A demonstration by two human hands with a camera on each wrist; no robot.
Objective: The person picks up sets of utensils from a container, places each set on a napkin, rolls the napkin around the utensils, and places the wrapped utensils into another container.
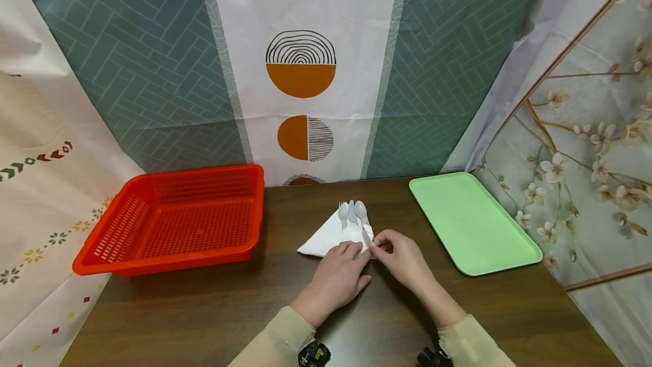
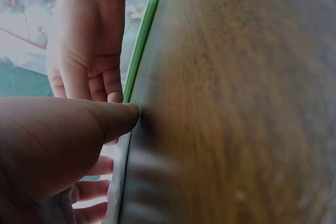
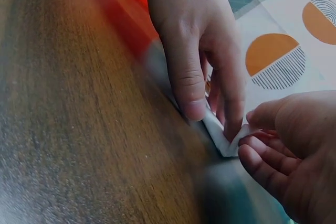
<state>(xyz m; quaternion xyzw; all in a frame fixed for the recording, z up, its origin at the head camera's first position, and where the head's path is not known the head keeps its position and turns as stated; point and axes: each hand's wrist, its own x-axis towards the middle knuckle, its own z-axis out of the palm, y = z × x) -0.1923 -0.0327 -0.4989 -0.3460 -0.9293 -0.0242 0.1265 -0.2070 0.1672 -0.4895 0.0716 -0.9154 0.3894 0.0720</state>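
A white napkin (image 1: 318,239), folded to a point at the left, lies on the table with a grey plastic fork (image 1: 343,213), knife (image 1: 352,212) and spoon (image 1: 361,212) side by side on it, handles toward the hands. My left hand (image 1: 337,276) rests its extended fingers on the napkin's lower part. At the right edge, my right hand (image 1: 404,259) pinches a raised fold of napkin between thumb and fingers. The right wrist view shows that pinched fold (image 3: 240,134) beside the left fingers. The handles' lower ends are hidden.
A red perforated basket (image 1: 173,258) stands on the left of the wooden table (image 1: 214,310). On the right lies a light green tray (image 1: 474,222). Patterned cloth (image 1: 300,152) hangs behind the table's back edge, with more cloth along both sides.
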